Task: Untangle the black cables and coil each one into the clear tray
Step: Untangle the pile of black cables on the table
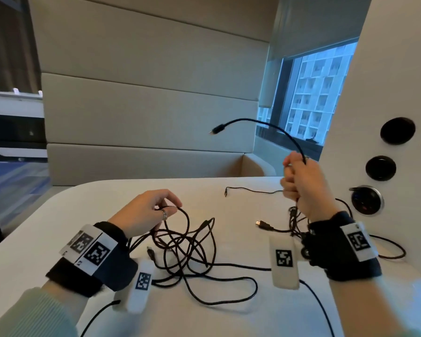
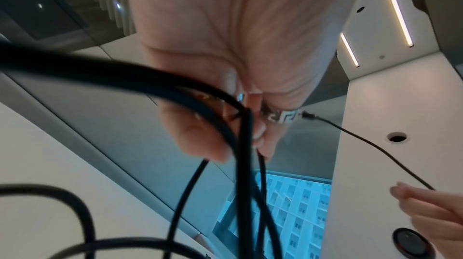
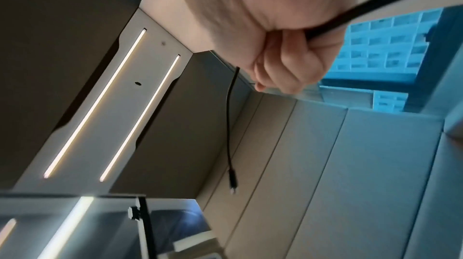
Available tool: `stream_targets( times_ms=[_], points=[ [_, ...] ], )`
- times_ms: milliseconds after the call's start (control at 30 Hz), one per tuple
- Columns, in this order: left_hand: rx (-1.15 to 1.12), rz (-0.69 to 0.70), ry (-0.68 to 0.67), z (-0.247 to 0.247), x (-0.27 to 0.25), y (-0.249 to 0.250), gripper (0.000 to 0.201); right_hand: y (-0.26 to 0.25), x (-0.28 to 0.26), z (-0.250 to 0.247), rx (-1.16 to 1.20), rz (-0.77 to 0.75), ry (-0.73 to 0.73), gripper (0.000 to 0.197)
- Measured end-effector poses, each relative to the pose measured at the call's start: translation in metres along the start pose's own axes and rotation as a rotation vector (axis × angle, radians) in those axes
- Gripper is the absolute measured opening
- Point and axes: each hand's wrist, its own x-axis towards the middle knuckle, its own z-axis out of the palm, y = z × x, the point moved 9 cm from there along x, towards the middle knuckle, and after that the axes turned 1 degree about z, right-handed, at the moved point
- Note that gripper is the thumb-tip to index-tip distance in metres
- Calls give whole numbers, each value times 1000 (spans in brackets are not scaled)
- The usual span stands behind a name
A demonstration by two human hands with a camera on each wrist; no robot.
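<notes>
A tangle of black cables (image 1: 185, 244) lies on the white table (image 1: 58, 215). My left hand (image 1: 146, 210) pinches a loop of that tangle a little above the table; in the left wrist view the fingers (image 2: 200, 140) curl round the black cables (image 2: 243, 144). My right hand (image 1: 301, 181) is raised at the right, fist closed round a black cable (image 1: 277, 128) whose free end arcs up and left to a plug (image 1: 218, 129). In the right wrist view that plug end (image 3: 232, 180) juts out beyond the fist (image 3: 288, 61). No clear tray is in view.
A thin cable with a jack plug (image 1: 248, 190) lies at the table's far side. A flat connector (image 1: 261, 224) lies near my right wrist. A white panel with round sockets (image 1: 380, 167) stands at the right. A padded bench (image 1: 144, 164) runs behind the table.
</notes>
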Motion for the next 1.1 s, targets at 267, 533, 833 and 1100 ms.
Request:
stream_targets(
  times_ms=[267, 533, 833, 1100],
  points=[
    [-62, -95, 180, -23, -2, -7, 20, 40, 14, -19, -1204, 17, -3, 46],
    [-196, 10, 186, -26, -3, 8, 24, 63, -23, 79, -1322, -160, -487, 50],
    [-543, 286, -28, -16, -15, 58, 13, 84, -64, 153, -781, -106, -780, 32],
    [-773, 304, 34, -27, -15, 57, 9, 101, -58, 136, -527, 113, -745, 37]
  ],
)
